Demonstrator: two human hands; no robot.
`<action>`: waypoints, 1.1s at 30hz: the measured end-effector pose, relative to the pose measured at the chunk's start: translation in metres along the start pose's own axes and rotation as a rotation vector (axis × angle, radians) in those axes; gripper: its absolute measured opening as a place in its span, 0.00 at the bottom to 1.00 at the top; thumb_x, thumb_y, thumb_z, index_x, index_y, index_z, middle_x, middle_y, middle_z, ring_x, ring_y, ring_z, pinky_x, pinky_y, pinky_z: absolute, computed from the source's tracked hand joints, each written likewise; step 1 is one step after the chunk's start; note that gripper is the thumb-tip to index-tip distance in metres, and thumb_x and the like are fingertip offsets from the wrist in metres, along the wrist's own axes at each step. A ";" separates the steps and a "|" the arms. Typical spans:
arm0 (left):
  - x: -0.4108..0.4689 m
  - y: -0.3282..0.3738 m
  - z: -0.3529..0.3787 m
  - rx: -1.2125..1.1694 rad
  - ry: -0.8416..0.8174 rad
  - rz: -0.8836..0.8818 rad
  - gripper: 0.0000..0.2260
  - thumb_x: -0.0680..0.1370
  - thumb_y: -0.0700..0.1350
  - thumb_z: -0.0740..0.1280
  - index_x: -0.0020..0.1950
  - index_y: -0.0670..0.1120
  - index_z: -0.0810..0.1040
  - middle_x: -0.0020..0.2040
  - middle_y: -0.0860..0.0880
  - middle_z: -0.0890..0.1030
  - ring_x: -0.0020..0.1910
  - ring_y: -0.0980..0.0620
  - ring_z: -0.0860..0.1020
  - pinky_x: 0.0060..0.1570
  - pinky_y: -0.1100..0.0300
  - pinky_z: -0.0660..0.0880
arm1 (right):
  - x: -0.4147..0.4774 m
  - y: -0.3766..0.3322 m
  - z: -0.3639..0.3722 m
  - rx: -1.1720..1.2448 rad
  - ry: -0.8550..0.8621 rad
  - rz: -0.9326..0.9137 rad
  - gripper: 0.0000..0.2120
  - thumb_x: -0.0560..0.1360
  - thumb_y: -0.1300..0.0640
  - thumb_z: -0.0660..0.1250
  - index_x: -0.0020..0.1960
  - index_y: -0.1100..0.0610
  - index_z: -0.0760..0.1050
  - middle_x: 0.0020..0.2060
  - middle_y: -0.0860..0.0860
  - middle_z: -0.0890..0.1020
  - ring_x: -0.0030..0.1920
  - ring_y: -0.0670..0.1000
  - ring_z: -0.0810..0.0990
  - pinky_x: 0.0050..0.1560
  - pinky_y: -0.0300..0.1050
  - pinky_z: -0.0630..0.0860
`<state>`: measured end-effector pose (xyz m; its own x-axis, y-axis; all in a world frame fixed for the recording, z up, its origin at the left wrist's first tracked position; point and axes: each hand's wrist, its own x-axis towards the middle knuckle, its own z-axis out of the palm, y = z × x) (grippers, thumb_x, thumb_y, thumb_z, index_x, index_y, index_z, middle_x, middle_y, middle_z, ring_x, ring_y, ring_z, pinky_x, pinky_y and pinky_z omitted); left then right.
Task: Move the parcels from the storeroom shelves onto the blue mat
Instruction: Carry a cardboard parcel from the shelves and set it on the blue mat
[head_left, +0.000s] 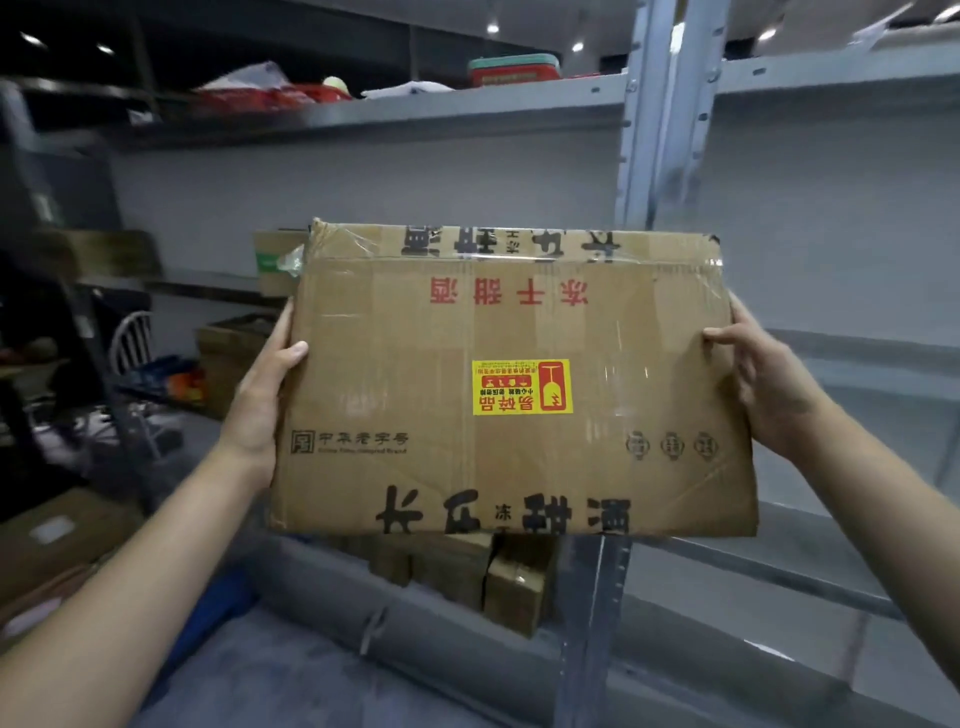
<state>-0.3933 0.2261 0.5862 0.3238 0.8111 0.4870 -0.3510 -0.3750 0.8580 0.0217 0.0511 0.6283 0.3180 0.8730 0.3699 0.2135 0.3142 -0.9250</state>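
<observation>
A person's left hand (262, 395) grips the left edge of a taped brown cardboard parcel printed with red and black characters (395, 364), its fingers (283, 325) wrapped round the side and the thumb on the front. The parcel hangs in mid-air between both sets of fingers, before grey metal storeroom shelves (639, 130). A yellow-and-red sticker (522, 387) sits midway between the thumbs. The right hand (769, 384) clasps the right edge likewise. Below the fingers, small brown cardboard boxes (511, 582) sit low in the shelving.
</observation>
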 end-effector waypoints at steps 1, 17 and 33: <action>-0.007 0.003 -0.021 0.014 0.037 -0.001 0.20 0.81 0.52 0.58 0.72 0.66 0.64 0.71 0.52 0.73 0.68 0.44 0.72 0.61 0.42 0.71 | 0.008 0.003 0.022 0.010 -0.028 0.009 0.25 0.73 0.50 0.61 0.67 0.31 0.66 0.64 0.42 0.72 0.64 0.53 0.70 0.55 0.56 0.71; -0.159 0.004 -0.286 0.151 0.693 -0.163 0.20 0.81 0.48 0.62 0.71 0.65 0.68 0.67 0.58 0.76 0.62 0.53 0.78 0.57 0.54 0.77 | 0.112 0.133 0.369 0.154 -0.554 0.278 0.23 0.75 0.48 0.63 0.66 0.30 0.67 0.64 0.52 0.76 0.59 0.64 0.78 0.48 0.63 0.79; -0.186 -0.082 -0.431 0.276 1.244 -0.418 0.19 0.77 0.52 0.67 0.65 0.70 0.72 0.66 0.56 0.76 0.60 0.50 0.78 0.58 0.52 0.75 | 0.212 0.290 0.634 0.262 -0.939 0.600 0.25 0.73 0.53 0.67 0.66 0.32 0.69 0.56 0.52 0.82 0.53 0.59 0.83 0.47 0.54 0.80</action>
<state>-0.8029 0.2993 0.3547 -0.6982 0.6972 -0.1626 -0.1874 0.0412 0.9814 -0.4349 0.5636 0.3833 -0.5355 0.8080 -0.2458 0.0258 -0.2753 -0.9610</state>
